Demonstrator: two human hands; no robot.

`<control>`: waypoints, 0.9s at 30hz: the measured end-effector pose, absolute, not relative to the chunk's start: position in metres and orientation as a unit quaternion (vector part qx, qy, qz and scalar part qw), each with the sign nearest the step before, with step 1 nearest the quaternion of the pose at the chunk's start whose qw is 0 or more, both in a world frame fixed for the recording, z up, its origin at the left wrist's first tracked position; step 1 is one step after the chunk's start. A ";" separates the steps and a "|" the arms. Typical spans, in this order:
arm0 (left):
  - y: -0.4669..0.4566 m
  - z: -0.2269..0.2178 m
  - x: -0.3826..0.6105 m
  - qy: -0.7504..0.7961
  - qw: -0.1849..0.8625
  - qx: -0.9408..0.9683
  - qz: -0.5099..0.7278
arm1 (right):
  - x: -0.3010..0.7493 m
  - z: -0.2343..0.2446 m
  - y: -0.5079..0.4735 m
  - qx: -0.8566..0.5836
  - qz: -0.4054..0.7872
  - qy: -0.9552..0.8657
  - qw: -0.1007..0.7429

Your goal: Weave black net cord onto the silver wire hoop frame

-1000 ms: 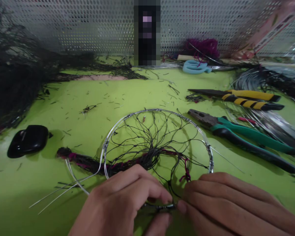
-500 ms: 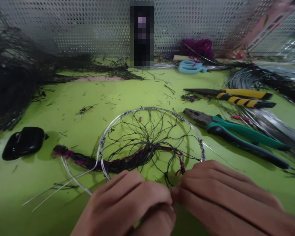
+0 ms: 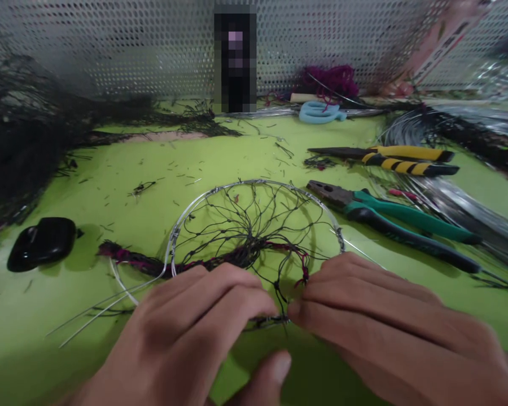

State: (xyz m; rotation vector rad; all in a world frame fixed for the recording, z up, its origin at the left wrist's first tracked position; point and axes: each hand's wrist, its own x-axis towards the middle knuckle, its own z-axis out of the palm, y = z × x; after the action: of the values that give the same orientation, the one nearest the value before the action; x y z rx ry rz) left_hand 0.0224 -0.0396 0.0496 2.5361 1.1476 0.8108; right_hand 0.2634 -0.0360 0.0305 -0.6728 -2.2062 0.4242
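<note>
A round silver wire hoop (image 3: 260, 181) lies in front of me, with black netting (image 3: 254, 223) tied across it. The netting gathers at the middle into a black and magenta bundle (image 3: 146, 264) that runs out to the left. At the hoop's near edge, my right hand (image 3: 376, 316) has its fingers pressed together, pinching the rim; its thumb is mostly hidden. My left hand (image 3: 198, 321) reaches over the near left of the rim, its thumb held apart from the bent fingers. Dark thread crosses the rim between the two hands.
Green-handled pliers (image 3: 389, 220) and yellow-black pliers (image 3: 406, 158) lie right of the hoop. Farther back are blue-handled scissors (image 3: 322, 111), magenta yarn (image 3: 334, 79) and loose silver wire (image 3: 452, 203). A black case (image 3: 42, 242) sits at left, near a dark netting pile (image 3: 21, 146).
My left thumb has come away from its fingers, and the left hand has moved slightly left of the right. The near rim now shows between the hands. The view has shifted a little.
</note>
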 end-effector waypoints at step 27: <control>-0.037 0.056 0.036 0.372 0.060 0.891 0.253 | 0.260 0.032 -0.040 -0.274 0.119 -0.882 0.366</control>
State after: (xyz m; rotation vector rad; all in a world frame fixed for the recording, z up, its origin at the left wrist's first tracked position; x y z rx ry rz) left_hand 0.0364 -0.0370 0.0562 2.6976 1.1253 0.7650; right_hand 0.2601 -0.0403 0.0320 -0.7041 -2.2666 0.3056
